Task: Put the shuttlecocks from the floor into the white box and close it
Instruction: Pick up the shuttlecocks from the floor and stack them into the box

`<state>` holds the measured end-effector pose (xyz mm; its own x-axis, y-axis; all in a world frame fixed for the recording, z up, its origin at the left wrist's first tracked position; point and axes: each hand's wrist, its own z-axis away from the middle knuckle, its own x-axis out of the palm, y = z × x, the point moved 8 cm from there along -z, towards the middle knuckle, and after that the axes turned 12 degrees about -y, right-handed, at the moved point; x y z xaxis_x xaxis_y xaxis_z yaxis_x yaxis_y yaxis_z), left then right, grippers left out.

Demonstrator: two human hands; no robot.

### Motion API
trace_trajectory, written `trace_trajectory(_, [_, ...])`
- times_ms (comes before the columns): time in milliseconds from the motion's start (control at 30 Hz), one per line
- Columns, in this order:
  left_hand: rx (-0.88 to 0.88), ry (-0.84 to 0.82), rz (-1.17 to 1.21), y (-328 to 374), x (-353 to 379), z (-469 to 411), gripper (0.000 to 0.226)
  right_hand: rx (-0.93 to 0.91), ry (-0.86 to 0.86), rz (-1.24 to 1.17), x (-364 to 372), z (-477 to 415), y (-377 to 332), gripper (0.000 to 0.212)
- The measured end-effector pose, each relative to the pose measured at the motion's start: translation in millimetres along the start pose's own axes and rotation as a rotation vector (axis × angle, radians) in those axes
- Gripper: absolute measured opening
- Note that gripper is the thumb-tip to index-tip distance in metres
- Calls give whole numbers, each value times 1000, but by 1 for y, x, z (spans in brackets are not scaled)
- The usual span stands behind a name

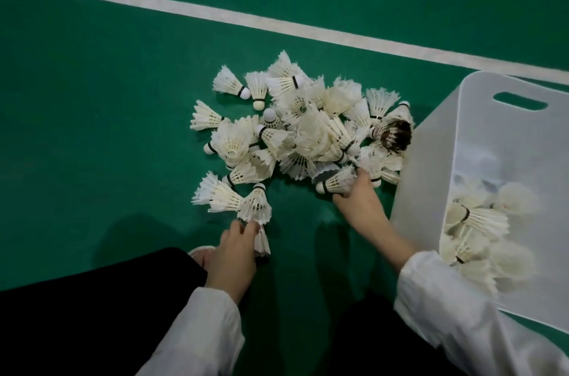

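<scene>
Two hands (234, 252) grasping shuttlecocks (295, 129), one white box (431, 160).

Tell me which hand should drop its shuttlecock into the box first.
Right. The right hand already grips a shuttlecock right beside the white box; the left hand is across the pile, farther from it.

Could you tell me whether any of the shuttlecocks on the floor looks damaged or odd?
One does: the dark shuttlecock at the pile's right edge, beside the white box. Its feathers look brown and frayed, while the rest of the pile is clean white.
</scene>
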<state>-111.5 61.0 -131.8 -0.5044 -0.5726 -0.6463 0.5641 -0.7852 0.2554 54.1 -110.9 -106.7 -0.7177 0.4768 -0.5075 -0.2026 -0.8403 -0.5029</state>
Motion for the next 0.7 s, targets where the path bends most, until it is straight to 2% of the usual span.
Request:
trace_trajectory(100, [47,134,100,-3,-7,0,34,3,4,38,3,-1,5,54])
trace_trajectory(200, [76,239,182,1,-16,4,24,-60,51,191,1,4,-2,29])
trace_trajectory(300, [101,217,283,13,-15,7,23,-137,105,300,-4,12,-13,15])
trace_trajectory(500, [117,148,388,27,0,-2,24,-236,93,328,0,20,-20,13])
trace_trajectory(700, [73,192,522,36,-20,-21,35,-247,113,302,-9,26,-20,15])
